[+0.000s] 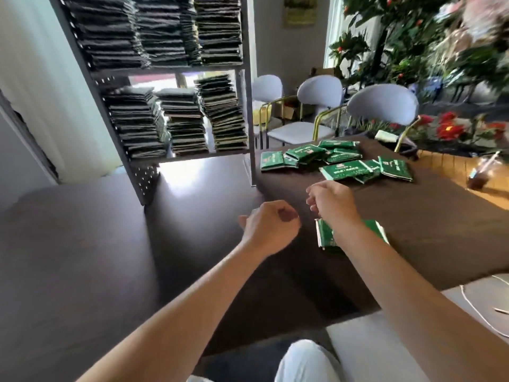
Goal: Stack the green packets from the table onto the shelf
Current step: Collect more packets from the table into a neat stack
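Note:
A loose pile of green packets [340,161] lies on the far part of the dark brown table [427,230]. A small stack of green packets [325,234] lies nearer, partly hidden under my right wrist. My right hand [332,205] hovers just beyond that stack with loosely curled fingers and holds nothing. My left hand [268,226] hangs over the table's left corner, fingers curled in, empty. The grey metal shelf [249,106] stands at the left, with tall stacks of dark green packets [183,122] on its two visible levels.
Three pale chairs [382,106] stand behind the table. Plants with red flowers [451,130] fill the back right. A plastic drink cup [480,173] sits on the wooden surface at the right. A white cord [473,307] lies at the near right.

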{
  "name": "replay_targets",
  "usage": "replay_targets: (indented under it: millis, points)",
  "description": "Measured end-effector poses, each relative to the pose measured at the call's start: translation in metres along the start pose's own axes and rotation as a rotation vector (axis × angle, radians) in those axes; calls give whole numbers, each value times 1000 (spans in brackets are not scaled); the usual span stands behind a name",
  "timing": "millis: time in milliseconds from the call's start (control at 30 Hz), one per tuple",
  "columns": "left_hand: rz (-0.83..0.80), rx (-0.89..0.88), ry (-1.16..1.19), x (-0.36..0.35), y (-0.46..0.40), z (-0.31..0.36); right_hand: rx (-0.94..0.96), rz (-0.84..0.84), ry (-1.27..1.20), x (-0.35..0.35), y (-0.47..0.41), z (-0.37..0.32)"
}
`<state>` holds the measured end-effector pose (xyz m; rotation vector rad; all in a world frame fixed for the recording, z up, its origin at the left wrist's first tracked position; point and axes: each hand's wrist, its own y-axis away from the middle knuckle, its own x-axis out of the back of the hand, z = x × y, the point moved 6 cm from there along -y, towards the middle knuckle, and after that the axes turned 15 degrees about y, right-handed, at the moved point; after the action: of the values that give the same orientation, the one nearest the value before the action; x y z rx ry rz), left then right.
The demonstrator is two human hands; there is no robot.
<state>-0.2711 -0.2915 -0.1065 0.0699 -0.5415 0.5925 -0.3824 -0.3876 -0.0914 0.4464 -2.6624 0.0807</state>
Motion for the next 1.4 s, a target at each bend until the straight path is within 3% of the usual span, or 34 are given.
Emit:
replay_targets:
  millis: [133, 233, 333, 500, 633, 733, 833, 933, 1233, 1400]
  points:
    - [-53, -43, -41, -32, 2, 14, 17, 93, 378, 40, -5, 28]
    - [-114, -97, -132, -59, -3, 17, -29, 57, 636, 51, -12, 50]
    - [-174, -175, -211, -79, -6, 19, -61, -60, 753, 50, -18, 64]
    - [-330, -208, -273, -90, -15, 10, -8, -94, 839, 45, -23, 61]
    - [-254, -177, -135, -77, -35, 5, 35, -181, 929, 36, -28, 57]
    - [-275, -36, -91, -70, -44, -1, 22, -283, 840, 32, -38, 55]
    - [-275, 116, 144, -68, -50, -14, -19, -402, 734, 29, -43, 54]
    - [-251, 219, 356, -60, -50, -20, -2, -418, 628, 22, -42, 53]
    - [-198, 334, 703, -30, -46, -25, -64, -312, 58, 23, -38, 48]
    - [-182, 290, 654, -20, -43, -29, -43, -322, -30, 14, -36, 49]
